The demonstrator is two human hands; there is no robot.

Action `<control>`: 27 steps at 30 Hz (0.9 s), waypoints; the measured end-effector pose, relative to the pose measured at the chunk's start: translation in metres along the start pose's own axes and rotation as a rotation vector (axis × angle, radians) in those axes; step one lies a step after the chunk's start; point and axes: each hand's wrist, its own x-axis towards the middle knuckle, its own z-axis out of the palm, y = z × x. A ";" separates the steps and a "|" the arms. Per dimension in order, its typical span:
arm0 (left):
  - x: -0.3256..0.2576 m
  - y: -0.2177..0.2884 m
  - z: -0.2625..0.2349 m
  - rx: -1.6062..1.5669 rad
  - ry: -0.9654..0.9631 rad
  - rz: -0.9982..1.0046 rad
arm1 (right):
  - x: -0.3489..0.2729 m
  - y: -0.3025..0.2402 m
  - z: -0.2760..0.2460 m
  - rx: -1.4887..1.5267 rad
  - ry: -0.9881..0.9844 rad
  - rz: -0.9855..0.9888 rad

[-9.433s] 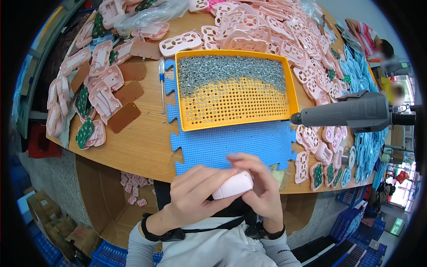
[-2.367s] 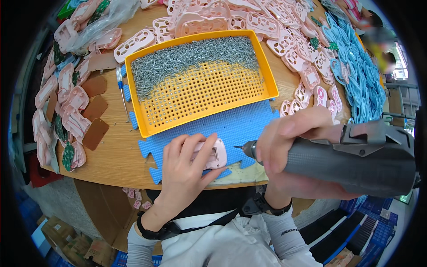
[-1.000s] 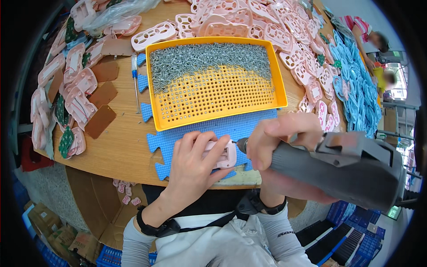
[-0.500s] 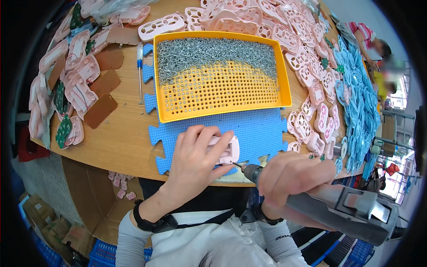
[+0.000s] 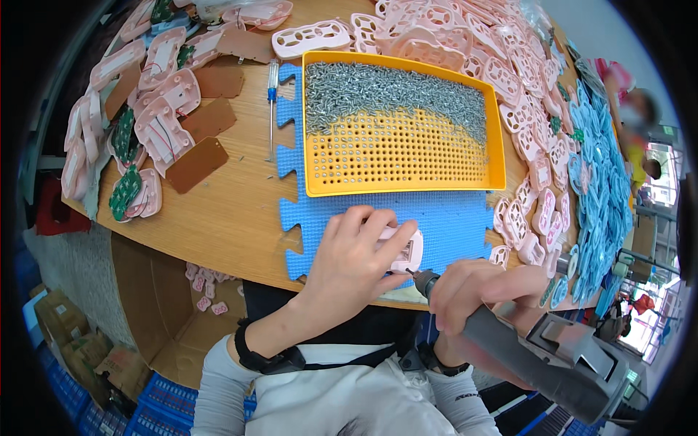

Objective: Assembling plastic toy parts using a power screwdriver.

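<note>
My left hand [image 5: 355, 256] is closed around a small pale pink plastic casing [image 5: 413, 251], which rests on a blue foam mat [image 5: 456, 229] by the table's front edge. An opening shows in the casing's exposed end; my fingers cover the rest. In my right hand [image 5: 480, 291] is a grey and black electric screwdriver [image 5: 509, 349], its body slanting down to the right. Its thin bit points left and meets the casing's near corner; whether a screw sits under the tip cannot be made out.
Behind the mat's front stands a yellow perforated tray [image 5: 400, 190] with many small screws [image 5: 392, 87]. A screwdriver [image 5: 272, 102] lies left of it. Pink parts with brown boards [image 5: 196, 166] crowd the left; pink frames [image 5: 509, 80] and blue parts [image 5: 600, 196] the right. Below is a cardboard box [image 5: 156, 305].
The whole view has shifted, so the table and tray appear farther right. The electric screwdriver's rear end has tipped lower, and its bit stays at the casing's corner. Both hands keep their holds.
</note>
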 end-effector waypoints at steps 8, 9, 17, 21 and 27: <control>0.001 0.000 -0.001 0.022 -0.026 0.004 | 0.001 -0.004 0.002 -0.065 0.007 0.003; 0.001 0.000 0.000 0.003 -0.006 -0.012 | 0.001 -0.005 0.008 -0.104 0.122 0.031; -0.001 -0.001 0.000 0.008 -0.005 -0.023 | 0.005 -0.004 0.026 -0.220 0.273 0.095; 0.000 0.001 0.000 0.007 -0.004 -0.019 | 0.004 -0.004 0.025 -0.213 0.315 0.019; -0.002 0.000 0.001 0.011 0.013 -0.013 | 0.002 0.000 0.022 -0.124 0.284 -0.005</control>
